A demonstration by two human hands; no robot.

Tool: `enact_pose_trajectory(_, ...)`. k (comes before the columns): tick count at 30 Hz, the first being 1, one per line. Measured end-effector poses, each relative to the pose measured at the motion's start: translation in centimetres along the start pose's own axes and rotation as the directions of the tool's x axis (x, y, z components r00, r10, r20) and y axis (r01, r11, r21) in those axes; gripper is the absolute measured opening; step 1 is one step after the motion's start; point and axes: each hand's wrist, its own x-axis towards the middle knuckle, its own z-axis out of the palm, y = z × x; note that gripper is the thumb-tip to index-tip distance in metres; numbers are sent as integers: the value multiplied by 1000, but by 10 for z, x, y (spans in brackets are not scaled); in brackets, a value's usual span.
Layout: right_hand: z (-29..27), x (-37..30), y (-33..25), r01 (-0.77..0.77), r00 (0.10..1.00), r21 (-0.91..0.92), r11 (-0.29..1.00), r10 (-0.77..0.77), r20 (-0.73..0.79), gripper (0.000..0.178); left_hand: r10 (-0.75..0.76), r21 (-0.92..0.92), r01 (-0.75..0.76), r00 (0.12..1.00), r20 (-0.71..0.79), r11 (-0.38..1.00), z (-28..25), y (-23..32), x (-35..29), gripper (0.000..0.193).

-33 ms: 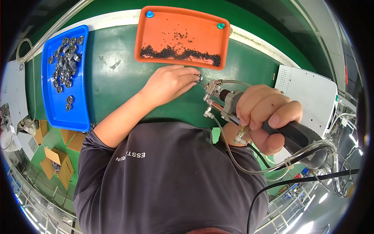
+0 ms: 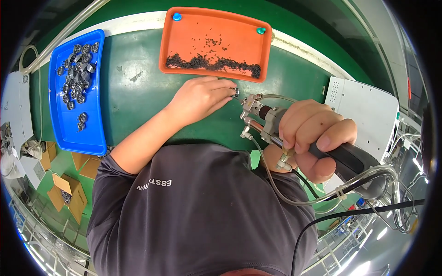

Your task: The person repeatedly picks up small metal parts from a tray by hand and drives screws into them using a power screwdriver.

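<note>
The left hand [image 2: 202,97] pinches a small dark part [image 2: 236,92] at the surface [image 2: 133,106], near the orange tray [image 2: 216,27]; the right hand [image 2: 317,131] grips a hosed tool [image 2: 352,158]. Brace the part, align the tip squarely; contact is unclear.

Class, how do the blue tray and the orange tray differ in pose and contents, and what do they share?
Pose: the blue tray runs lengthwise from far to near, while the orange tray lies crosswise. Contents: the blue tray holds chunky dark-and-silver parts, mostly toward its far end; the orange tray holds many tiny dark pieces, mostly along its near edge. Both are shallow with raised rims.
</note>
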Motion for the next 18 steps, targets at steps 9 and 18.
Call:
enact_pose_trajectory(9,3,6,2,-33,999,-39,999,34,17,37,17,-18,-17,1000,7,1000,-1,-4,8,16)
enact_pose_trajectory(18,25,3,9,-134,991,-71,988,132,-33,30,2,374,-5,1000,9,927,13,1,-8,9)
